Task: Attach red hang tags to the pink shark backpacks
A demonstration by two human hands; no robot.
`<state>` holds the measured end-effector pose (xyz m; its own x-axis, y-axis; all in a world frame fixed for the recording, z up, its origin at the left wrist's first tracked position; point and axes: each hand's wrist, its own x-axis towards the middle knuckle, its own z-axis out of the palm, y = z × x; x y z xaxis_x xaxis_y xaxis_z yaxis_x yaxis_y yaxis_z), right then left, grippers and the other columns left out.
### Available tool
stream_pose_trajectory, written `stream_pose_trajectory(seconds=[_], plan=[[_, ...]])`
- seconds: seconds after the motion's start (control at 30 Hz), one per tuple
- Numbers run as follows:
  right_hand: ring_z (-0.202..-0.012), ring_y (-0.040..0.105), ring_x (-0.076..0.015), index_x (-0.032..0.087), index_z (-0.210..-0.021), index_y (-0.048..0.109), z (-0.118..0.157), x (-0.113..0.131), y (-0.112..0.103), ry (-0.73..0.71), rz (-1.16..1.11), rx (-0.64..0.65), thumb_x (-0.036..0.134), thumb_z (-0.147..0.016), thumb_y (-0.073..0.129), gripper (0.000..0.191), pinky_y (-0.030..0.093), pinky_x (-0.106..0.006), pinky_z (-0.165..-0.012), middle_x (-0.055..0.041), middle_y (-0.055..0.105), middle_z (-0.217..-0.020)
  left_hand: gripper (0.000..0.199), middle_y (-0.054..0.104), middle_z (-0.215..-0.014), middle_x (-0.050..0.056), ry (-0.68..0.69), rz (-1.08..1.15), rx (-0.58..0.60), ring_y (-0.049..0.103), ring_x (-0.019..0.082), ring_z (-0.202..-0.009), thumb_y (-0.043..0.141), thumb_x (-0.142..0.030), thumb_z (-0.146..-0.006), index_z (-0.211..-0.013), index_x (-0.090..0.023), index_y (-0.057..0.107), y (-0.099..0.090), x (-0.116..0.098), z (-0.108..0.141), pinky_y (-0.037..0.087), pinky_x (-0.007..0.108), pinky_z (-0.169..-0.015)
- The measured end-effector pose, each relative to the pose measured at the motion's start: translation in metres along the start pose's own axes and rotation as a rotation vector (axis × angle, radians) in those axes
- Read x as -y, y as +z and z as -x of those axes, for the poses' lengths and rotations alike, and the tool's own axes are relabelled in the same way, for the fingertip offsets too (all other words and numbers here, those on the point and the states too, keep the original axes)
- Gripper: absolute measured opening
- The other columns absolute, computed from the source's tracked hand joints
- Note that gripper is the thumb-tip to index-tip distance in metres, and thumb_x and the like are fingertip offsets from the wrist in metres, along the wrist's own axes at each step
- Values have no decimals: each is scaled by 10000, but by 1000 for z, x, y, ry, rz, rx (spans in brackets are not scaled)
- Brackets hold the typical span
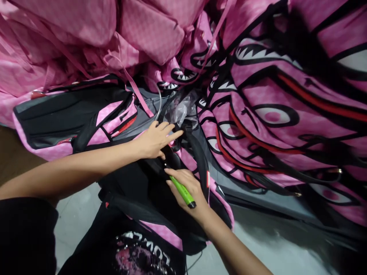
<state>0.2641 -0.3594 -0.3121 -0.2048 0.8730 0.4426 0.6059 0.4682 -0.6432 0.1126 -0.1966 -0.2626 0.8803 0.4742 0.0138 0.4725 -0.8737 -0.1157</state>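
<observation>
My left hand (156, 139) lies on the upper part of a black and pink backpack (149, 183), its fingers spread. In my right hand (190, 187) is a slim tool with a bright green handle (183, 193) and a black butt end. Its thin dark tip points up towards my left thumb, close to the black fabric. What the tip touches is too dark to tell. The backpack rests across my lap and the edge of the grey surface. A black strap (200, 156) with a small red and white tag curves beside my right hand.
Behind are heaped pink checked bags (151, 30). To the right, several pink backpacks with printed eyes and teeth (275, 114) are stacked. Another black-backed backpack (65, 110) lies at left. Clear plastic wrap (182, 109) sits beyond my hands, near a dangling pink strap (137, 93).
</observation>
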Motion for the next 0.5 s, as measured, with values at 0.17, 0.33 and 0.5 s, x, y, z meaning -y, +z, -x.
stream_pose_trajectory(seconds=[0.17, 0.33, 0.5], plan=[[-924, 706, -197, 223, -1241, 577, -5, -7, -16, 159, -108, 86, 358, -967, 523, 310, 548, -337, -834, -50, 741, -1020, 1325, 72, -1632, 221, 40, -47, -1, 94, 448, -1484, 803, -624, -605, -1577, -196, 12, 0, -14, 11, 95, 674, -1144], [-799, 721, -185, 211, -1145, 557, -4, -9, -10, 370, -56, 32, 319, -928, 558, 243, 565, -295, -713, -40, 746, -934, 1297, 51, -1637, 203, -13, -105, 46, 117, 417, -1492, 834, -464, -639, -1575, -218, -29, 9, -22, 8, 145, 656, -1152], [-855, 715, -175, 220, -1117, 646, -4, -13, -21, 221, -33, 105, 273, -899, 623, 225, 569, -315, -836, -42, 741, -1011, 1013, 167, -1615, 215, -7, -41, 13, 312, 376, -1414, 709, -328, -800, -1576, -205, 70, 4, -24, 11, 311, 540, -1090]])
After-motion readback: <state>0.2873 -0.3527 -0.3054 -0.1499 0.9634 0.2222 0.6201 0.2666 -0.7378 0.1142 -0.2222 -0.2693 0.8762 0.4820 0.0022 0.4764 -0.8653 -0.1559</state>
